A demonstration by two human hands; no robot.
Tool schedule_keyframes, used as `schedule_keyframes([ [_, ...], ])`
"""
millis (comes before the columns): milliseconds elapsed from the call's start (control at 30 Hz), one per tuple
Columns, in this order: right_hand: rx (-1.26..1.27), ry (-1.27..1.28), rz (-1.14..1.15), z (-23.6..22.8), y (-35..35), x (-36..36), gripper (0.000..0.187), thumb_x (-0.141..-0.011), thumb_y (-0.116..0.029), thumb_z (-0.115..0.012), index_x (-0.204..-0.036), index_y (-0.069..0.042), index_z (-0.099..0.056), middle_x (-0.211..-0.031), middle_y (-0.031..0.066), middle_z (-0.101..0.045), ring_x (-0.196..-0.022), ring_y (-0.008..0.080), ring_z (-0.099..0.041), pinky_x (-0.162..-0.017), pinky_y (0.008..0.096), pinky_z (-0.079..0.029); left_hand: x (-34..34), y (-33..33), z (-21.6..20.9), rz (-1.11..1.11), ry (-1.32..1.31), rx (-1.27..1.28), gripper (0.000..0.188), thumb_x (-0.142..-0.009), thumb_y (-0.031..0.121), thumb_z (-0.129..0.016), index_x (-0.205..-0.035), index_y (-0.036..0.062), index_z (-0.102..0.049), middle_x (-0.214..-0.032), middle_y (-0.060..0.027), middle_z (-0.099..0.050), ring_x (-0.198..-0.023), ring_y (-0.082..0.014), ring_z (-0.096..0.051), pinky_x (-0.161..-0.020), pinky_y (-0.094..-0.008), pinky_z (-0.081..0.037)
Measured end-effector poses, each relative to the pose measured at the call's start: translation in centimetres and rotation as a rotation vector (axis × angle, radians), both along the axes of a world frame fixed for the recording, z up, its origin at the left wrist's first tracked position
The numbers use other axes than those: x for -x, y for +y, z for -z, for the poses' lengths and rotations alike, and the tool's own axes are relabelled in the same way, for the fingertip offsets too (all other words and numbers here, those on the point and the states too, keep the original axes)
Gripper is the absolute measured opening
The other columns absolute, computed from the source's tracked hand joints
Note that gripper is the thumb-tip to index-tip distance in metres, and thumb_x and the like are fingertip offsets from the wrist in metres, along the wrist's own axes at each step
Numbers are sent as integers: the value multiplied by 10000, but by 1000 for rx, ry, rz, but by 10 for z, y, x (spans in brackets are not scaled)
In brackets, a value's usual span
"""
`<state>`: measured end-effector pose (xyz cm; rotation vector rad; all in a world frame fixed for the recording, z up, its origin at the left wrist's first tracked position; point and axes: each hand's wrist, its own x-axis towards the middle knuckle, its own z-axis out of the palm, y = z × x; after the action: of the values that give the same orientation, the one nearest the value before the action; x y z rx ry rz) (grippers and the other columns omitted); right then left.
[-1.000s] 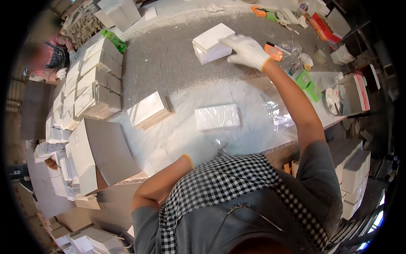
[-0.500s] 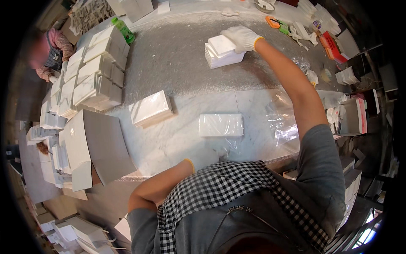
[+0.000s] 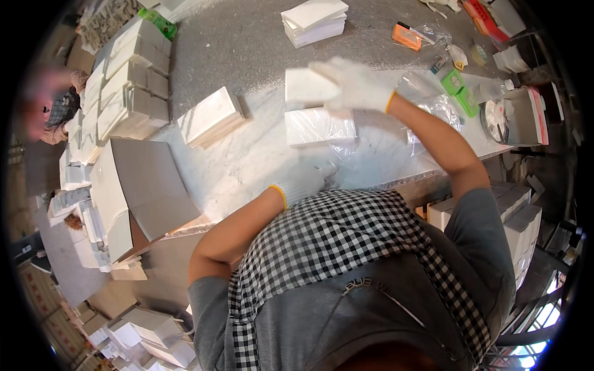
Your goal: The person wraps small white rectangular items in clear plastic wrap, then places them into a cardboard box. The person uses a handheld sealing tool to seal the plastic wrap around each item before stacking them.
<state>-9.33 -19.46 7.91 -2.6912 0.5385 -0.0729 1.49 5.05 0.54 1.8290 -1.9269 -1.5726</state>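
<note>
Your gloved right hand (image 3: 359, 88) seems closed over the right end of a white tile (image 3: 304, 85), though blur hides how each finger lies. The film-covered bundle (image 3: 318, 128) sits just on the near side of that hand, its clear wrap creased and trailing toward you, so you look at least partly done there. Your gloved left hand (image 3: 303, 182) is near your apron (image 3: 328, 235); I cannot tell whether its curled fingers pinch anything. Beyond your right hand, the loose tile stack (image 3: 314, 26) shows no film and seems left for you. Left of that hand, whether the squat tile stack (image 3: 211, 116) is wrapped is unclear. Clear plastic film (image 3: 433, 114) lies to its right.
</note>
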Motion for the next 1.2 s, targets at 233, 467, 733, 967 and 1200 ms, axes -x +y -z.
schedule_keyframes([
  [233,-57,33,-13,2,68,20,771,-772,-425,-781,-1448,-108,-591,-1288,180,-626,-1193,361,-612,-1021,431,-507,8,0,-10,242,-253,137,378,-1049,183,-468,-1417,187,-556,-1168,-154,-722,-1076,-349,-700,-935,-425,-540],
  [467,-4,-12,-17,6,79,25,733,-821,-466,-739,-1442,-106,-592,-1329,183,-614,-1213,359,-601,-1031,436,-490,5,8,61,143,-197,411,251,-984,290,-581,-1082,75,-668,-1021,-181,-709,-947,-345,-701,-837,-447,-544],
  [733,-190,-189,-17,11,41,65,624,-934,-417,-679,-1471,-118,-567,-1446,158,-583,-1294,334,-576,-1089,432,-467,4,-2,-97,199,-292,128,256,-971,239,-600,-1169,109,-696,-1195,-179,-718,-1089,-368,-678,-933,-444,-528],
  [967,-957,-188,-166,-1,42,93,774,-922,-344,-686,-1604,-107,-407,-1575,154,-482,-1385,258,-547,-1090,401,-489,-46,-8,-156,213,-104,802,198,-871,121,-740,-1055,48,-752,-1220,-154,-719,-1004,-346,-688,-847,-389,-557],
  [1200,-1045,-262,127,-58,52,72,816,-872,-149,-724,-1615,-89,-390,-1158,32,-658,-1022,117,-615,-885,256,-503,-68,-36,-166,-91,43,820,147,-884,139,-723,-993,54,-776,-1238,-136,-730,-1050,-309,-690,-942,-405,-547],
])
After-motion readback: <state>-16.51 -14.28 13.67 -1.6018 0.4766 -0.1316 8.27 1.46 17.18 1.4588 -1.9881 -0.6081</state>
